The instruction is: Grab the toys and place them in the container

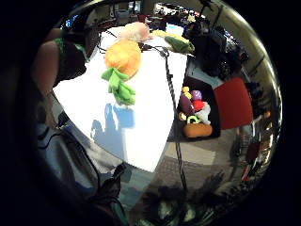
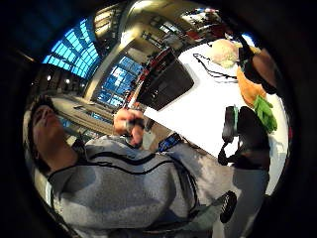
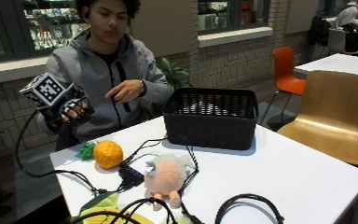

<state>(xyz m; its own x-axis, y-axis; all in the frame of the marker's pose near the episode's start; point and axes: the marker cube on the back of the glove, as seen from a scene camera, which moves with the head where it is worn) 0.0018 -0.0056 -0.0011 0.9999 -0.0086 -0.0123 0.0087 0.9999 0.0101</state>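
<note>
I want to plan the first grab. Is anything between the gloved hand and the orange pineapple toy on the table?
Nothing visible is. The gloved right hand is raised in the air above the table's edge, and the pineapple toy lies below it on the white table, uncovered. A black cable runs beside the toy, not over it.

The white table (image 3: 278,172) carries a black basket (image 3: 211,117), pineapple toy (image 3: 107,154) and plush doll (image 3: 165,176).

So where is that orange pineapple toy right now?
In the outside view, the pineapple toy lies on the white table, near the person's edge, below the raised gloved right hand.
</note>
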